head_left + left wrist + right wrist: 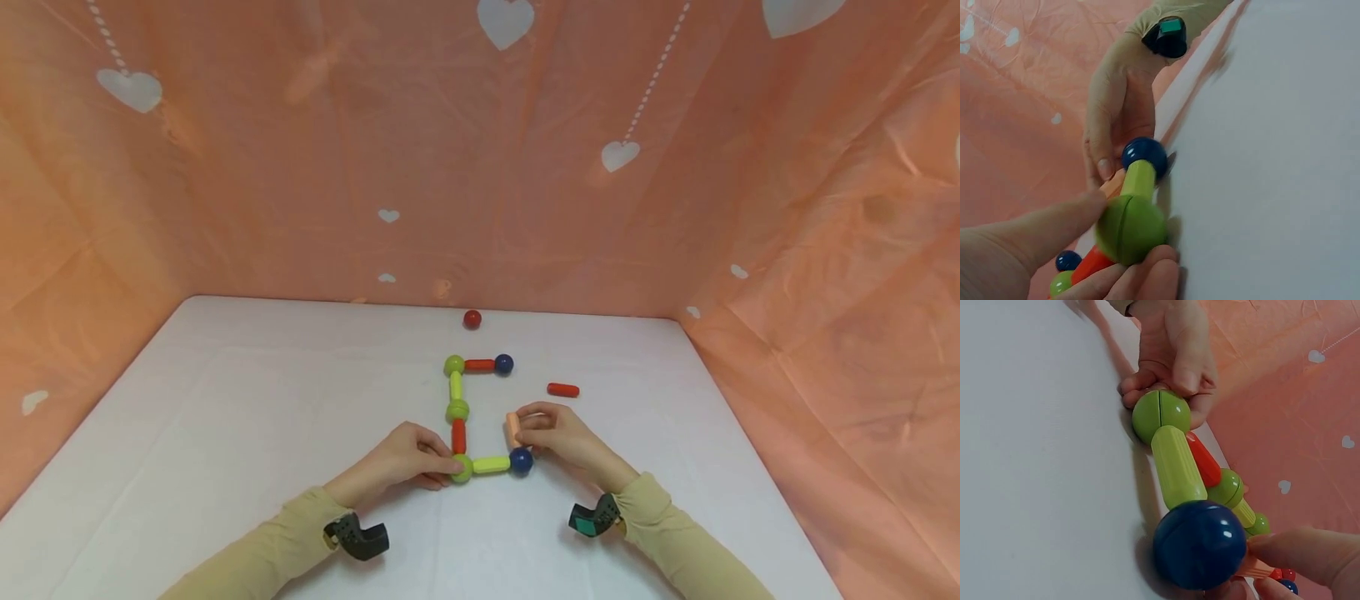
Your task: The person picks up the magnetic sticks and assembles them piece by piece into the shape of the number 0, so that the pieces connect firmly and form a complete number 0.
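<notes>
My left hand (408, 457) pinches a green ball (1130, 230) at the near left corner of a ball-and-rod shape lying on the table. From that ball a yellow-green rod (1177, 465) leads right to a dark blue ball (1199, 545). My right hand (564, 435) pinches an orange rod (513, 427) between thumb and fingers, its near end right at this blue ball. Away from me, a red rod (459, 436), a middle green ball (457, 410), a yellow-green rod and a far green ball (454, 365) form the left side.
Off the far green ball, another red rod (480, 365) ends in a second blue ball (504, 364). A loose red rod (563, 389) lies beyond my right hand. Near the table's back edge sits a red ball (472, 319). Orange cloth (420, 167) with hearts surrounds the white table (247, 392).
</notes>
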